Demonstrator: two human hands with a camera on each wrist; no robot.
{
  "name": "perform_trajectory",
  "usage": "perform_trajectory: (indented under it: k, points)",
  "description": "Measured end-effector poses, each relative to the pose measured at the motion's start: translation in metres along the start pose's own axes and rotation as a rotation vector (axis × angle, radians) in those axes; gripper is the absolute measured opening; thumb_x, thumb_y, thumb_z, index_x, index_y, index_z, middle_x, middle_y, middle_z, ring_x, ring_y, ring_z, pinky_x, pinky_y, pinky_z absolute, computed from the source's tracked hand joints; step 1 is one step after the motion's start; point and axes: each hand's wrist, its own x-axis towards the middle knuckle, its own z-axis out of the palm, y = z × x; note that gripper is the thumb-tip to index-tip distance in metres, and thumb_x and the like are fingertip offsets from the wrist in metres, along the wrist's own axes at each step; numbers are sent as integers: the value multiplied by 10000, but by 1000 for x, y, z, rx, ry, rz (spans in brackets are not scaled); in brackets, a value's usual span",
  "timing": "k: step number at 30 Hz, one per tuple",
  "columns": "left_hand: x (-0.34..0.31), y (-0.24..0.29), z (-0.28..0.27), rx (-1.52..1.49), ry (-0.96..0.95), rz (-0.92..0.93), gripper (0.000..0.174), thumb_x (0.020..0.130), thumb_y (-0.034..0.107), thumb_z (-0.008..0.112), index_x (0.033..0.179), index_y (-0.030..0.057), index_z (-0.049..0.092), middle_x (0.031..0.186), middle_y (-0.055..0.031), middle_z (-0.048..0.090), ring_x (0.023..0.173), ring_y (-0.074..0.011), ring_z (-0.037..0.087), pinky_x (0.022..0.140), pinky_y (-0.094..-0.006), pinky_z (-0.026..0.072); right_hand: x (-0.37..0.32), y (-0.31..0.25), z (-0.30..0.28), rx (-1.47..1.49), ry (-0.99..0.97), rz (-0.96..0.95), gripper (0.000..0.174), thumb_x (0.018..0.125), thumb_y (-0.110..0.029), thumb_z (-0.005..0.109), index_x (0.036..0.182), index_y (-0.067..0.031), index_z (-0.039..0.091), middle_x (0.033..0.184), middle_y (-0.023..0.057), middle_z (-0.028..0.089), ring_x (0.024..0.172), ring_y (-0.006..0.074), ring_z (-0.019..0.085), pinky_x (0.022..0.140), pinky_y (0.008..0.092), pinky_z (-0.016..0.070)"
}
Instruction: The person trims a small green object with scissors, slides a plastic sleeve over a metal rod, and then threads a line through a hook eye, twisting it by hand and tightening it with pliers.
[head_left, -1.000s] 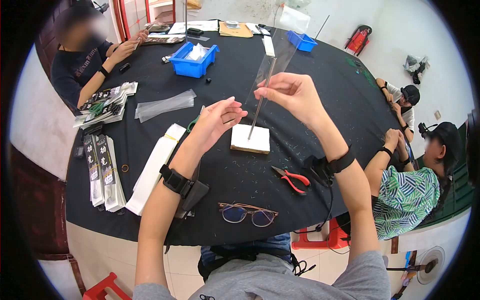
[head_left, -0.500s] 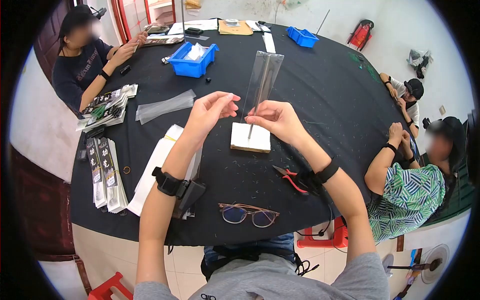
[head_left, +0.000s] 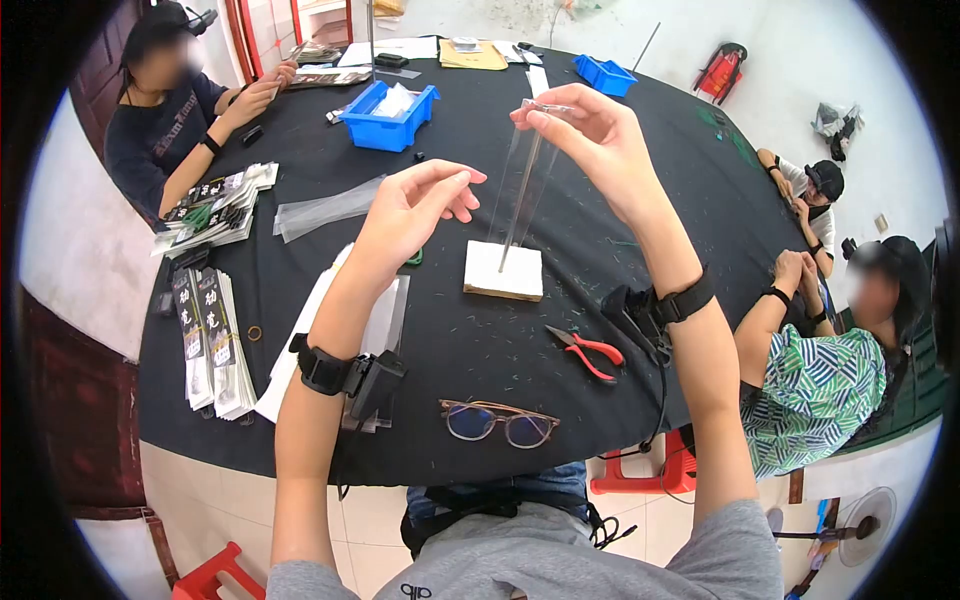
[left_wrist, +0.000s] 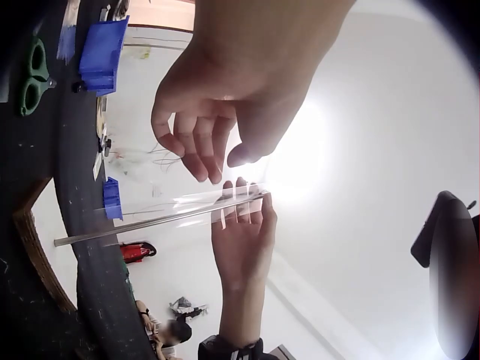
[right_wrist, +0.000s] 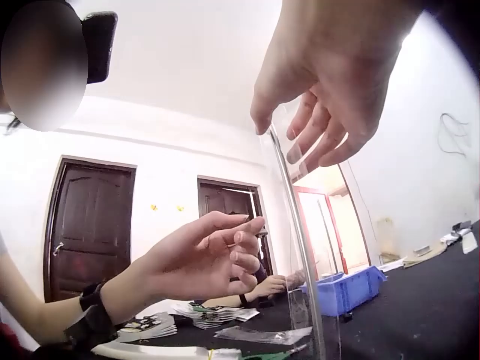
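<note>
A thin metal rod (head_left: 524, 185) stands upright from a white block (head_left: 490, 280) on the black-covered table. Around the rod is a clear plastic sleeve (head_left: 507, 190). My right hand (head_left: 605, 145) pinches the sleeve's top end, by the rod's tip, between thumb and fingers. To the left, my left hand (head_left: 412, 208) hovers with its fingers loosely bent, apart from the sleeve. Nothing shows between those fingers in the left wrist view, where the rod (left_wrist: 165, 217) slants below the hand.
Red-handled pliers (head_left: 590, 352) and eyeglasses (head_left: 497, 424) lie nearer my body. Clear sleeves (head_left: 325, 212), white strips (head_left: 290, 375) and printed packets (head_left: 215, 350) are on the left. Beyond stand blue bins (head_left: 390, 128). Other people sit around the table.
The right hand went down along the rod, then rose to its top and now grips the sleeve's upper end. The left hand has shifted slightly left and up, staying beside the sleeve.
</note>
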Motion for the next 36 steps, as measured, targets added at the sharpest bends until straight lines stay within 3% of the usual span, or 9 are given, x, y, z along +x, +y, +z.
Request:
perform_trajectory:
  k: [4, 15, 20, 26, 28, 31, 33, 35, 36]
  points:
    - [-2, 4, -1, -5, -1, 61, 242, 962, 208, 544, 1040, 17, 669, 823, -18, 628, 761, -76, 574, 746, -244, 468, 2, -4, 3, -19, -2, 6, 139, 919, -121, 621, 1007, -16, 647, 968, 102, 700, 961, 153, 646, 898, 304, 479]
    - [-1, 0, 1, 20, -24, 108, 199, 957, 162, 560, 1029, 9, 665, 830, -35, 638, 761, -88, 575, 725, -235, 469, 9, -11, -2, -131, 19, -50, 138, 914, -125, 630, 954, 7, 646, 885, 92, 708, 868, 119, 666, 806, 245, 509]
    - [3, -6, -2, 32, -31, 153, 190, 953, 154, 564, 1040, 12, 656, 872, -39, 651, 810, -95, 596, 743, -243, 472, 19, -24, -4, -163, 43, -117, 146, 922, -133, 621, 988, -6, 649, 908, 90, 704, 922, 144, 656, 871, 277, 482]
    - [-8, 31, 15, 169, 314, 582, 296, 887, 126, 643, 1164, 26, 620, 1065, -80, 667, 980, -148, 632, 859, -287, 468, 13, -69, 10, -277, 173, -440, 128, 852, -52, 672, 951, 28, 664, 984, 137, 686, 908, 190, 662, 865, 281, 492]
    - [-20, 53, 18, 400, 396, 877, 458, 815, 84, 712, 1247, 21, 571, 1164, -112, 647, 1051, -177, 618, 907, -305, 458, 6, -85, 28, -384, 233, -606, 70, 816, 6, 693, 866, 52, 679, 829, 114, 691, 761, 135, 620, 715, 257, 477]
    - [-37, 62, 14, 569, 263, 1035, 627, 807, 7, 700, 1361, -66, 416, 1359, -206, 504, 1268, -251, 487, 1041, -366, 382, 0, -103, 47, -387, 137, -808, 98, 714, 30, 725, 795, -2, 680, 839, 128, 689, 782, 217, 664, 713, 294, 520]
    - [-42, 65, 15, 555, 291, 967, 650, 789, -15, 715, 1353, -95, 402, 1340, -228, 509, 1262, -288, 486, 1066, -390, 364, -9, -117, 53, -473, 95, -814, 105, 720, 24, 722, 815, 1, 682, 875, 135, 685, 802, 219, 663, 735, 294, 516]
    - [-43, 67, 16, 420, 255, 1105, 624, 793, -6, 724, 1328, -103, 419, 1336, -249, 501, 1270, -301, 474, 1071, -398, 364, -19, -131, 58, -659, 17, -822, 126, 732, 11, 717, 854, 8, 685, 945, 148, 675, 841, 222, 662, 779, 293, 509]
    - [-45, 70, 20, 317, 308, 1113, 499, 819, 32, 722, 1248, -92, 498, 1302, -253, 526, 1232, -303, 513, 1041, -410, 403, -23, -137, 59, -754, -20, -827, 139, 738, 5, 715, 874, 11, 686, 981, 155, 671, 861, 224, 662, 801, 293, 505]
